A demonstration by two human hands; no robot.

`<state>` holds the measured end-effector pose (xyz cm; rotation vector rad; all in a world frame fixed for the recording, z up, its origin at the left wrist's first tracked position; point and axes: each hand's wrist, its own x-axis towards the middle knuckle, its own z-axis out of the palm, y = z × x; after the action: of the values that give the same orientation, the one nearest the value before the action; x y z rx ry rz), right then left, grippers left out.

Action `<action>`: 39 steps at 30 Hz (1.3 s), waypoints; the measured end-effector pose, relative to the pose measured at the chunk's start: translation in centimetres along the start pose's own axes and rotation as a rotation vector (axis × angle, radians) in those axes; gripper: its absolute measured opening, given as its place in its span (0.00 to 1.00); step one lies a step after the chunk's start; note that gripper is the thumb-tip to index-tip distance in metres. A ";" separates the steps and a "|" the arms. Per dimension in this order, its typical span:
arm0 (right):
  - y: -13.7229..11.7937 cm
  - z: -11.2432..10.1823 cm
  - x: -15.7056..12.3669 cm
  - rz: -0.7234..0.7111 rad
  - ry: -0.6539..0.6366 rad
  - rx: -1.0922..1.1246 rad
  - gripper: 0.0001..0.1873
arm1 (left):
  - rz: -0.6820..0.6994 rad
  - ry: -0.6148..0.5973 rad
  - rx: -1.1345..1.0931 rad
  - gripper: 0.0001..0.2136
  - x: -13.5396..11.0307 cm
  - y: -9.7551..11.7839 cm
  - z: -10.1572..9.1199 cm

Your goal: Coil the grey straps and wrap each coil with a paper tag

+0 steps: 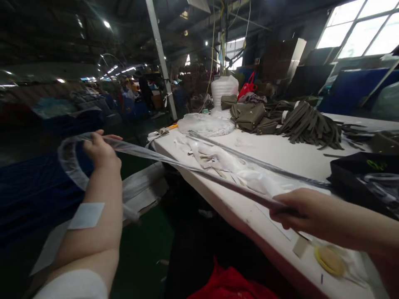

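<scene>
My left hand (101,150) is closed round one end of a long clear plastic strip (187,168), held out over the floor to the left of the table. My right hand (296,209) pinches the same strip at the table's near edge, so it runs taut between both hands. The strip loops in a wide curl round my left hand. A white patch is stuck on my left forearm.
The white table (280,153) carries clear plastic wrap (207,123), white scraps, olive-green bags (251,118), a pile of dark straps (308,122), a black box (364,176) and a yellow disc (328,261). Blue fabric lies left. Red cloth sits below.
</scene>
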<state>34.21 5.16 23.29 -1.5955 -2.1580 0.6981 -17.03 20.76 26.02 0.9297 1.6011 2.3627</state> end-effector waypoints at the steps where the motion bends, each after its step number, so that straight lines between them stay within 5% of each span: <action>1: -0.7 0.1 0.5 -0.021 -0.203 0.039 0.09 | -0.107 -0.064 0.085 0.12 -0.1 -1.4 -0.4; 3: -2.2 0.9 1.5 -0.036 -0.522 0.188 0.12 | -0.327 -0.299 0.278 0.17 -1.4 -3.9 -1.3; 6: -4.3 4.7 2.6 0.049 -0.602 0.624 0.16 | -0.570 -0.667 0.431 0.19 -6.2 -7.3 -2.5; 11: -5.4 15.3 5.0 0.458 -0.280 1.543 0.12 | -0.855 -1.105 0.421 0.21 -19.5 -9.4 -5.8; 15: -4.0 22.1 7.2 0.717 -0.023 1.750 0.12 | -1.172 -1.542 -0.001 0.33 -29.6 -7.8 -9.6; 19: -1.6 25.3 8.7 0.798 0.101 1.762 0.14 | -1.388 -1.531 -0.119 0.31 -35.0 -6.7 -12.5; 23: 0.0 26.2 8.3 0.797 0.022 1.767 0.09 | -1.366 -1.355 0.036 0.29 -35.9 -6.9 -13.1; 26: 0.3 26.5 6.7 0.763 -0.043 1.719 0.05 | -1.288 -1.380 0.112 0.29 -35.5 -7.1 -12.6; 29: 0.2 27.1 5.0 0.705 -0.026 1.650 0.12 | -1.270 -1.408 0.092 0.30 -35.6 -7.3 -11.9; 39: 0.9 28.5 1.5 0.615 -0.032 1.531 0.20 | -1.209 -1.303 0.059 0.28 -38.3 -8.6 -8.8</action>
<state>18.52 1.89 -0.31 -1.1589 -0.4937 1.8638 6.73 0.63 0.62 0.7907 1.0448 0.5850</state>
